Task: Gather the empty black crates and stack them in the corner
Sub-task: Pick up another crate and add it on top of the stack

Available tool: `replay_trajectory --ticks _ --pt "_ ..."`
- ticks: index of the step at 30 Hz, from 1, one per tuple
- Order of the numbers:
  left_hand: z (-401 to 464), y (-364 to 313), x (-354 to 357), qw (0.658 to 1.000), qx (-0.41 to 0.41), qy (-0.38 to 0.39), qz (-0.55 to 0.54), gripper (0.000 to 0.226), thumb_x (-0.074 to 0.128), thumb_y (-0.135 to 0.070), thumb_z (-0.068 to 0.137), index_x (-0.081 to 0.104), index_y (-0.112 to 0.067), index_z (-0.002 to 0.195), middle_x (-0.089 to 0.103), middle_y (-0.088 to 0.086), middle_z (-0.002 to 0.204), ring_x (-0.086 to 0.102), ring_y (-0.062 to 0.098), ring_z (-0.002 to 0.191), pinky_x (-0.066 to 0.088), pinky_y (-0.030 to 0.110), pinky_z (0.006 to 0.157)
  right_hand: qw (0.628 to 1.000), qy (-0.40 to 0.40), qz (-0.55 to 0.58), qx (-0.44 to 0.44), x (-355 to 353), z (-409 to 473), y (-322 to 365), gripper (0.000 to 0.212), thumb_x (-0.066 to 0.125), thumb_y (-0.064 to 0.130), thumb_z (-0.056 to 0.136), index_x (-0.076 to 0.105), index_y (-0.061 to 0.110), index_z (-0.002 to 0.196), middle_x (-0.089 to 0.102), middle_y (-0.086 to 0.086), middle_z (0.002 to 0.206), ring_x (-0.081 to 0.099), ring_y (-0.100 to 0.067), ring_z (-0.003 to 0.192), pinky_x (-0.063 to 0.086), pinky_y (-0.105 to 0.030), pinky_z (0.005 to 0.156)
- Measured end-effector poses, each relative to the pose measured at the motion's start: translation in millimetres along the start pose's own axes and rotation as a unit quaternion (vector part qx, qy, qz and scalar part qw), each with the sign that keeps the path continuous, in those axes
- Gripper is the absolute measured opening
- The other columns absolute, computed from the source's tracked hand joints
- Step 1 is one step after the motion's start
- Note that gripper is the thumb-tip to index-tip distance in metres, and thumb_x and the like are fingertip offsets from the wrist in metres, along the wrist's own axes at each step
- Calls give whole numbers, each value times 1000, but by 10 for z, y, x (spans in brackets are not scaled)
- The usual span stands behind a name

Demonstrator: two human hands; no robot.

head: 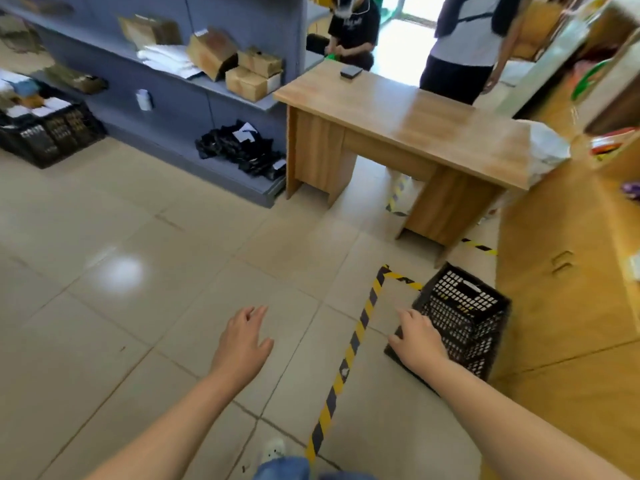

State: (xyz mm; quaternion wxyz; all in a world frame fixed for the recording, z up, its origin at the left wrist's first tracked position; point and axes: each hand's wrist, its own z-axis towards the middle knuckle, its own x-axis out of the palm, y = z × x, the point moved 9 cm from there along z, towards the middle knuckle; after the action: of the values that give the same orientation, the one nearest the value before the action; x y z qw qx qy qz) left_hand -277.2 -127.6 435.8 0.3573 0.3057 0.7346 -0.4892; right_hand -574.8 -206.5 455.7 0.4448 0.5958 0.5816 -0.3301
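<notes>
Right hand [417,337] is down at the near left corner of the empty black perforated plastic crate [460,320], fingers spread and lying over its rim; whether they curl round the edge, I cannot tell, the hand covers that. The crate sits on the pale tiled floor [138,271], just beside the tall yellow wooden cabinet [561,271] on the right and close to the front leg of the light wooden desk [398,116]. Left hand [244,341] hangs out over bare tiles, well apart from the crate, fingers relaxed and slightly parted, holding nothing. A strip of yellow-and-black striped floor tape [349,358] runs between the two hands and turns a corner towards the crate. Far left, a second black plastic crate [52,129], this one filled with white and mixed items, stands against the grey-blue shelving unit [173,81], which carries brown cardboard boxes [249,71]. A heap of black packets [242,147] lies on the lowest shelf. Behind the desk, one person [353,29] crouches and another [464,46] stands.
</notes>
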Motion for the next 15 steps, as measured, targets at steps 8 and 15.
replay_trajectory --ticks 8,15 --pt "668 -264 115 996 63 54 30 61 50 -29 90 28 -20 146 30 6 149 28 22 138 26 35 111 994 -3 58 94 167 130 -195 56 48 27 93 29 17 145 29 -3 152 29 -22 137 26 -38 112" --pt "1312 -787 244 990 101 76 63 62 49 -30 90 26 -22 147 31 6 148 28 22 137 22 37 112 986 -17 88 137 46 573 -558 58 49 28 93 28 17 146 26 -3 153 26 -22 139 25 -38 114"
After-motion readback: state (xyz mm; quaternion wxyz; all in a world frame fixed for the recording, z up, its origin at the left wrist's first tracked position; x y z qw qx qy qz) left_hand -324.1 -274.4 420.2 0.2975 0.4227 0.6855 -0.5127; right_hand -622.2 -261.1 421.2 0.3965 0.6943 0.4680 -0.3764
